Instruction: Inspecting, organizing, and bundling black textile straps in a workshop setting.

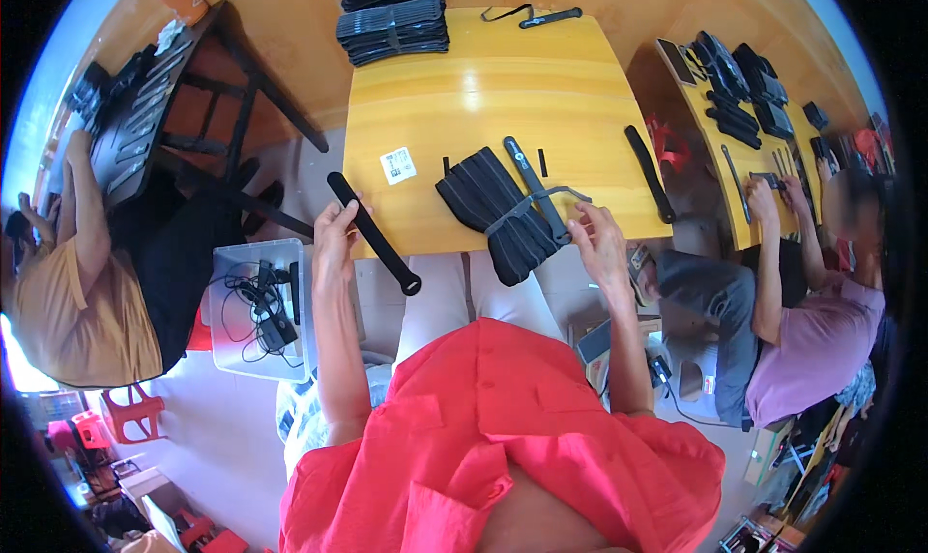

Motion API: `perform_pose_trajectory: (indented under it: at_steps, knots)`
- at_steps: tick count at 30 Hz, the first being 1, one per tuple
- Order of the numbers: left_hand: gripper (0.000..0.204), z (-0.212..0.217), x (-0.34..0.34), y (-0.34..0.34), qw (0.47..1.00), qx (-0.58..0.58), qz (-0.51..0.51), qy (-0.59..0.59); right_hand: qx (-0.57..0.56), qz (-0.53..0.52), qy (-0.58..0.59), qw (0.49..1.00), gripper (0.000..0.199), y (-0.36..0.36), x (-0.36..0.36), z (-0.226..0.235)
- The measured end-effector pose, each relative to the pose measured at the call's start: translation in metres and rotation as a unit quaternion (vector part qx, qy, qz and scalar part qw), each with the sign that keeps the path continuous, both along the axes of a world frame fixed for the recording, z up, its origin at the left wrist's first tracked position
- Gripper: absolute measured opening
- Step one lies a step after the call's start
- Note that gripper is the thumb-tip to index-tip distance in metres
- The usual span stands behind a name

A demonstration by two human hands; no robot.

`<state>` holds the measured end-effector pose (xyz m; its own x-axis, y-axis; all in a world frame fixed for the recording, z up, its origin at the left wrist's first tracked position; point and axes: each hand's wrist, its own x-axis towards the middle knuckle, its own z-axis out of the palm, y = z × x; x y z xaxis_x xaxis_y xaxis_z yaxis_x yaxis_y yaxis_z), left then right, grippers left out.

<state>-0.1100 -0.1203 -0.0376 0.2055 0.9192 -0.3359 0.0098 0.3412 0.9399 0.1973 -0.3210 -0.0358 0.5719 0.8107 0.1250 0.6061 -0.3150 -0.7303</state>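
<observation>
My left hand [336,232] is closed on a long black strap [372,232] with a ring at its lower end, held slanting over the table's front left edge. A bundle of black straps [498,210] lies at the front middle, partly over the edge. Around it runs a grey tie band [520,208], its loose end curling to the right. One dark strap [530,176] lies against the bundle's right side. Close beside that strap's lower end is my right hand [601,244], fingers apart and nothing visible in them; whether a fingertip touches the strap I cannot tell.
On the yellow table [483,99] lie a white printed card [397,165], a black strap [650,174] at the right edge and another strap [551,17] at the back. Stacked bundles [391,29] stand back left. A clear bin [227,326] holds cables. People work on both sides.
</observation>
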Motion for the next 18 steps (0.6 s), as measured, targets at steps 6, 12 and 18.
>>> perform_pose_trajectory:
  at_steps: [6, 12, 18]
  knots:
    - [0.031, -0.058, 0.026, 0.029, 0.983, 0.097, -0.023, 0.153, -0.055, 0.003, -0.009, 0.998, 0.042, 0.006, -0.008, -0.013]
    - [0.038, -0.031, 0.039, -0.014, 0.854, 0.364, 0.122, 0.351, -0.042, -0.019, 0.045, 0.998, 0.039, 0.013, -0.007, -0.032]
    - [0.021, -0.029, 0.069, -0.092, 0.943, 0.293, -0.029, 0.154, -0.015, -0.009, 0.326, 0.945, 0.025, 0.016, -0.002, -0.027]
